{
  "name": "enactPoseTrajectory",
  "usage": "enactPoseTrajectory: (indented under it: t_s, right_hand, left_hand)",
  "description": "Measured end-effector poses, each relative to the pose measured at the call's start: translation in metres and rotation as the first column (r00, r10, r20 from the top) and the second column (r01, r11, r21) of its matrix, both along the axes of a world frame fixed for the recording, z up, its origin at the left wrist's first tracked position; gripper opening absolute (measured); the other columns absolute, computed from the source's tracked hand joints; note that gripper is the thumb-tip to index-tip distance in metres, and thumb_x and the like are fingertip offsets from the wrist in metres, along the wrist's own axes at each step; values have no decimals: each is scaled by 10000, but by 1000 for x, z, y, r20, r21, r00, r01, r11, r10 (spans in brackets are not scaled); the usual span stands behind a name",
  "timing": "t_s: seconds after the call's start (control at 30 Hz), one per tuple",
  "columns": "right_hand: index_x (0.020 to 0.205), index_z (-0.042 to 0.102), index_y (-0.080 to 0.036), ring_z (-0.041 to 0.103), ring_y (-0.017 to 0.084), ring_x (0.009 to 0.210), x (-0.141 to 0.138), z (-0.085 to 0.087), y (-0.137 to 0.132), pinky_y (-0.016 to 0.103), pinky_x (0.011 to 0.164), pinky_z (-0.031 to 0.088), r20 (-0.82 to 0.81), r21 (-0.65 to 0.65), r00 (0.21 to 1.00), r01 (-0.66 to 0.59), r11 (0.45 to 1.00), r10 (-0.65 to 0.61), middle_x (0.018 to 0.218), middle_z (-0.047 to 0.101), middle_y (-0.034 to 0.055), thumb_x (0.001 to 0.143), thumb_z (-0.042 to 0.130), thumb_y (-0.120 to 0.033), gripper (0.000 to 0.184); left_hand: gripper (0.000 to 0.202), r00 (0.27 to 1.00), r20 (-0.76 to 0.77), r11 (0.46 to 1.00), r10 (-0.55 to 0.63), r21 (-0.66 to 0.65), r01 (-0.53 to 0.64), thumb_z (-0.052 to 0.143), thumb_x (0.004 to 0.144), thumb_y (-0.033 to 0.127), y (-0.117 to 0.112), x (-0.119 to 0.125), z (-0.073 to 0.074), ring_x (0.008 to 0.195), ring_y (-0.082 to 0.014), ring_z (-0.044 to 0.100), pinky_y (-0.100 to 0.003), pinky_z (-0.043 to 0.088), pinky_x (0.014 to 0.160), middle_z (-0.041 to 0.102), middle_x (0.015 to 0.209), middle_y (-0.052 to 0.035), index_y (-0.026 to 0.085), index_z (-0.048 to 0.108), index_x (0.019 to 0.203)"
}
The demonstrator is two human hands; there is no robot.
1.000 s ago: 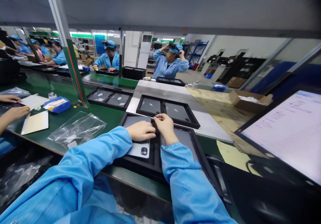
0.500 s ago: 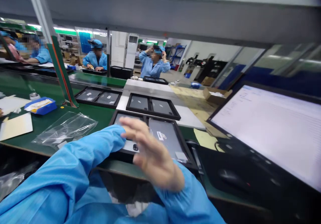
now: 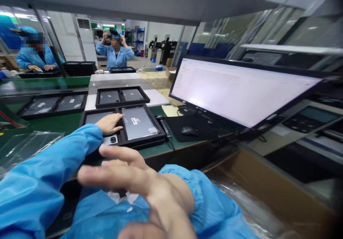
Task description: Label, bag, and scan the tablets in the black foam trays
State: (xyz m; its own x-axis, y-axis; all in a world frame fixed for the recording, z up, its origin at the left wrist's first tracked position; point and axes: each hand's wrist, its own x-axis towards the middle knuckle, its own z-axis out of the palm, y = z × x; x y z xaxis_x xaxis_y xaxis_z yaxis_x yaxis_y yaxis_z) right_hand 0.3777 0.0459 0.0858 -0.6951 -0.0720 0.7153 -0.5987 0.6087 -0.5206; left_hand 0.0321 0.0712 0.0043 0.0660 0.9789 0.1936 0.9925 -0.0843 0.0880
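On a green assembly bench, a worker in a blue smock steadies a grey tablet (image 3: 103, 119) seated in the left bay of the black tray (image 3: 158, 133) nearest the bench's front edge. Far to the left of that tray, a crumpled clear plastic bag (image 3: 24, 146) lies on the green mat. The left hand (image 3: 109, 123) rests flat on the tablet, fingers spread and lightly curled, pressing rather than gripping; the tablet's camera corner (image 3: 113, 139) shows just below the hand. In the tray's right bay, touching nothing, lies a second grey tablet (image 3: 138, 122) with a small label near its top. Nearer the camera than the tray, the right hand (image 3: 139, 190) hangs open and empty in the air, fingers extended toward the left, close to the lens and blurred. Behind the tray sit two more black trays (image 3: 122, 96) of like devices, with co-workers in blue at benches beyond them. Just right of the tray lie a dark pen-like tool (image 3: 164, 124), then a mouse (image 3: 189, 130) on its mat under a lit monitor (image 3: 235, 89). Seating the tablet well likely calls for even, flat pressure from the palm, keeping the fingers off the camera lens and the device square to the bay's walls, while the free hand stays clear of the neighbouring tablet.
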Motion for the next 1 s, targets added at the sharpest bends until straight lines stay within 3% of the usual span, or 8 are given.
enactPoseTrajectory:
  t_s: [0.1, 0.17, 0.27, 0.37, 0.53, 0.77, 0.83, 1.0]
  right_hand:
    - [1586, 415, -336, 483, 286, 1508, -15, -34, 9, 520, 1262, 381, -85, -112, 995, 39, 993, -48, 1491, 634, 90, 944, 710, -359, 707]
    - [1480, 531, -248, 627, 261, 1362, -26, -68, 15, 469, 1169, 494, -53, -142, 992, 107, 984, -115, 1350, 718, 125, 984, 625, -305, 508]
    - [1155, 699, -198, 780, 197, 955, -33, -117, 20, 310, 871, 629, 27, 20, 996, 86, 996, -86, 1019, 810, 93, 999, 578, -280, 214]
    - [1001, 711, -216, 783, 192, 797, -27, -144, 23, 301, 728, 630, 96, 223, 994, 22, 975, -44, 899, 816, 54, 958, 629, -275, 110]
    - [993, 730, -205, 766, 188, 744, -15, -139, 47, 295, 700, 619, 91, 130, 981, 158, 979, -170, 849, 804, 70, 966, 629, -250, 114]
    - [865, 757, -202, 753, 199, 774, -28, -97, 113, 308, 774, 597, 177, 14, 840, 518, 855, -512, 839, 795, 80, 947, 663, -264, 139]
    - [857, 755, -201, 752, 203, 816, -44, -86, 140, 310, 798, 595, 301, -45, 718, 668, 743, -628, 860, 793, 70, 923, 682, -263, 116]
    - [835, 668, -170, 704, 133, 648, -111, -75, 201, 209, 581, 528, 746, -240, 504, 814, 529, -436, 764, 742, 26, 874, 762, -173, 102]
  left_hand:
    - [621, 991, 0, 988, 131, 77, -130, 530, 994, 459, 24, 42, 8, 1395, -355, 510, -475, 434, 1187, 513, 1485, -250, 69, 482, 1475]
    - [573, 978, 18, 976, 208, -76, -207, 579, 979, 470, 45, 79, 12, 1358, -365, 541, -480, 454, 1167, 547, 1443, -239, 85, 554, 1403]
    - [646, 970, 53, 916, 238, -344, -206, 619, 967, 558, 76, 126, 12, 1480, -435, 421, -602, 389, 1204, 451, 1571, -261, 105, 548, 1422]
    - [680, 959, 98, 901, 265, -380, -210, 631, 976, 553, 95, 146, 6, 1593, -489, 174, -818, 210, 1186, 244, 1714, -234, 168, 472, 1513]
    - [542, 967, 193, 928, 168, -361, -89, 650, 977, 490, 102, 142, 0, 1579, -524, 183, -876, 184, 1141, 372, 1673, -178, 214, 560, 1434]
    - [222, 896, 335, 952, 290, -200, -233, 542, 1018, 284, 89, 91, 3, 1221, -352, 655, -491, 499, 1097, 707, 1223, -189, 138, 649, 1147]
    - [190, 757, 530, 917, 381, -116, -381, 568, 1002, 291, 77, 64, 0, 1157, -323, 675, -443, 528, 1048, 718, 1180, -175, 141, 649, 1086]
    - [128, 68, 960, 877, 271, -217, -430, 604, 950, 224, 52, 21, -4, 964, -200, 715, -308, 591, 846, 732, 1127, -119, 150, 637, 1049]
